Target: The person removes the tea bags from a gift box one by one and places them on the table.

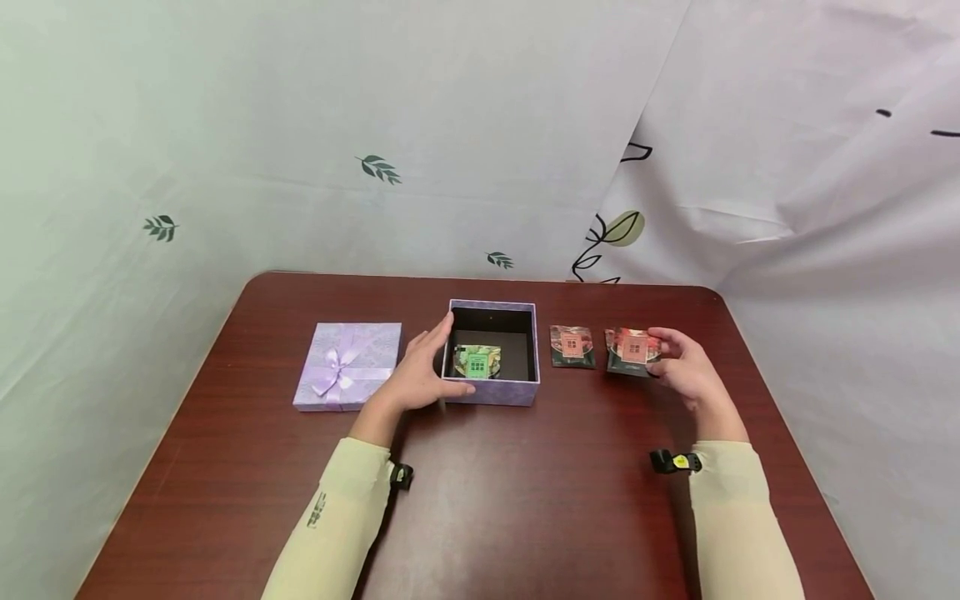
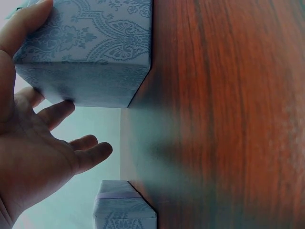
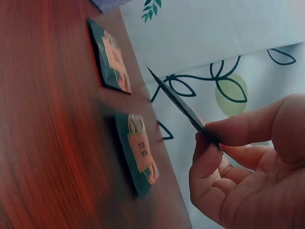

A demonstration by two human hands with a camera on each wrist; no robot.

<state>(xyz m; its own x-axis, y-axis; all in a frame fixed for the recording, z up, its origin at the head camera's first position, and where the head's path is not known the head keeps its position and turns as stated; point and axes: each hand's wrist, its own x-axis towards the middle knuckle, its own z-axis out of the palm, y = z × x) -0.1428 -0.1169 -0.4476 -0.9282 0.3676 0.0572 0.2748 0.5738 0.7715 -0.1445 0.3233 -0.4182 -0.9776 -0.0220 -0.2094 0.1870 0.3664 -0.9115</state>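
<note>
The box (image 1: 497, 393) is scroll-patterned lilac — the red-and-dark sachets (image 1: 633, 351) salmon-labelled.

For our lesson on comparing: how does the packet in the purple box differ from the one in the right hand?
Colour: the boxed packet is mainly green; the held packet is red and dark.
Place: the boxed packet rests inside the purple box; the held packet is pinched by the right hand, raised above the table.
Both are thin, with a printed panel.

Reddish-brown table (image 1: 525, 492) — white cloth (image 1: 480, 142) behind — leaf-printed.
</note>
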